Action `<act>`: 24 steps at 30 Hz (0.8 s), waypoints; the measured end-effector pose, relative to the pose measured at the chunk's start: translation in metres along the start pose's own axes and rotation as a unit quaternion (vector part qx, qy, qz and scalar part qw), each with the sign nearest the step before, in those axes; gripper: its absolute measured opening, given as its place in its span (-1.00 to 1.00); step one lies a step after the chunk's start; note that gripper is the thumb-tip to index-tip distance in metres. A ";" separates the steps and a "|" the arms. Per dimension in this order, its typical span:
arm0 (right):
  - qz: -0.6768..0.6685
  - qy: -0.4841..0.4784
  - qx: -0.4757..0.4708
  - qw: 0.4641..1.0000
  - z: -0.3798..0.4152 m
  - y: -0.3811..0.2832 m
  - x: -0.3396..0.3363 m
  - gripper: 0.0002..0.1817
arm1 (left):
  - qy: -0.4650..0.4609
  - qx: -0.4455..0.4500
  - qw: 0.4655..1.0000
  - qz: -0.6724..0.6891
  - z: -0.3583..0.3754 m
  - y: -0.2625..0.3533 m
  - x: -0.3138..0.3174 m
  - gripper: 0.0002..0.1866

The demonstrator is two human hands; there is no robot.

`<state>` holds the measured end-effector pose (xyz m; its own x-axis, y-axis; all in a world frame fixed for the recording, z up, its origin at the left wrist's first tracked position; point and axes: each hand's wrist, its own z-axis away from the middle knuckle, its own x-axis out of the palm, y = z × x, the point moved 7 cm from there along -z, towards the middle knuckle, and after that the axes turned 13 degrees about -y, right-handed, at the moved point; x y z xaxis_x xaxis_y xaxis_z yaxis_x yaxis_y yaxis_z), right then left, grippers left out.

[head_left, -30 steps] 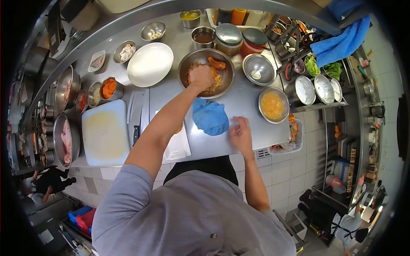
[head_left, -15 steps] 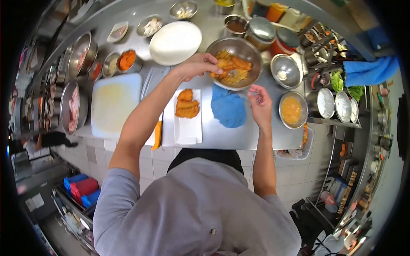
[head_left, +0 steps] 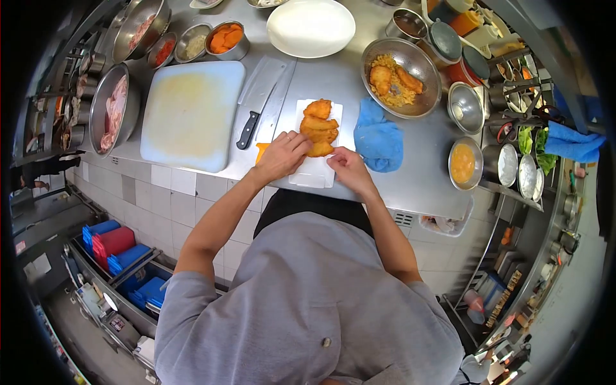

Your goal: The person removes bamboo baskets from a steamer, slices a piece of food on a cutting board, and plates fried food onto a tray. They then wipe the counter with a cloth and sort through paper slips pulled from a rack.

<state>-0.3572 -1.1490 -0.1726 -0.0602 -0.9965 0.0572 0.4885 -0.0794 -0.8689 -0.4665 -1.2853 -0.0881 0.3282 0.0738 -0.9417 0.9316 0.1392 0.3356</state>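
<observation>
A white rectangular plate (head_left: 312, 176) lies near the table's front edge, with several golden fried pieces (head_left: 319, 123) in a column on it. My left hand (head_left: 285, 154) reaches over the plate's left side, its bent fingertips at the lower pieces. From the right, my right hand (head_left: 351, 170) pinches the right end of the lowest fried piece (head_left: 319, 150). A blue cloth (head_left: 378, 136) lies just right of the plate. Behind the cloth, a steel bowl (head_left: 431, 69) holds two more fried pieces and yellow crumbs.
Left of the plate are a knife (head_left: 258, 102) and a white cutting board (head_left: 191, 115). Bowls of raw meat (head_left: 114, 112) and orange slices (head_left: 227, 40) stand farther left and back. An oval white plate (head_left: 311, 27) is behind; a beaten-egg bowl (head_left: 463, 162) is at right.
Both hands have come from the steel bowl to the white plate. Another fried piece now lies at the lower end of the column. The camera view has shifted.
</observation>
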 end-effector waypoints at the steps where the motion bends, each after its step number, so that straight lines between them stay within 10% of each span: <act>1: 0.054 0.022 -0.022 0.998 -0.001 -0.002 -0.001 -0.69 | -0.003 -0.005 1.000 -0.010 0.000 -0.002 0.004 -0.62; 18: 0.303 0.340 -0.127 0.881 0.028 -0.146 -0.144 -0.68 | 0.132 -0.088 0.976 0.149 -0.069 -0.020 -0.054 -0.63; 24: 0.334 0.298 0.154 0.881 -0.056 -0.130 -0.194 -0.51 | 0.175 -0.106 0.966 0.160 -0.053 -0.008 -0.055 -0.72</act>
<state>-0.4576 -0.9444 -0.0983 -0.0717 -0.6416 -0.7637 0.7956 0.4249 -0.4317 -0.5005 -1.2379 -0.0378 0.4878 0.4702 -0.7355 0.7258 0.2497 0.6409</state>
